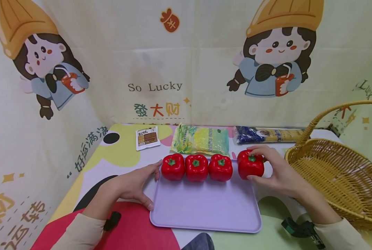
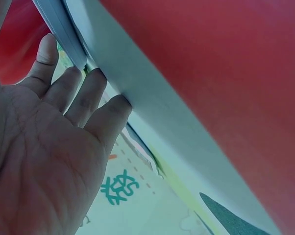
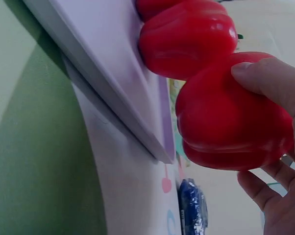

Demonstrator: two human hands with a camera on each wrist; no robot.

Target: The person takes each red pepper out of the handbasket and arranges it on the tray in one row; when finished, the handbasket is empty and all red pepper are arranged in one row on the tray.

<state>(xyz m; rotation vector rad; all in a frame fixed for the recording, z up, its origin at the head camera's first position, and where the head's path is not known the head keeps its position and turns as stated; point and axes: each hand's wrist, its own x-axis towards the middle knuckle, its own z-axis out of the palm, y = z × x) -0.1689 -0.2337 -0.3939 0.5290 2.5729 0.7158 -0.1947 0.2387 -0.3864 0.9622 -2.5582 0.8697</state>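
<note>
My right hand (image 1: 281, 172) holds a red bell pepper (image 1: 250, 166) with a green stem over the back right corner of the lilac tray (image 1: 206, 208). In the right wrist view the thumb lies on one side of the held pepper (image 3: 231, 117), with fingers on the other. Three more red bell peppers stand in a row along the tray's back edge: a left one (image 1: 173, 170), a middle one (image 1: 196, 171) and a right one (image 1: 220, 170). At the tray's left side my left hand (image 1: 129, 184) has its fingers extended, touching the edge, near the leftmost pepper.
Behind the tray lie a small white-and-brown packet (image 1: 147, 138), a green-yellow bag (image 1: 201, 139) and a blue-and-yellow pasta packet (image 1: 268, 134). A wicker basket (image 1: 332, 173) with a tall handle stands to the right. Printed cloth walls surround the table.
</note>
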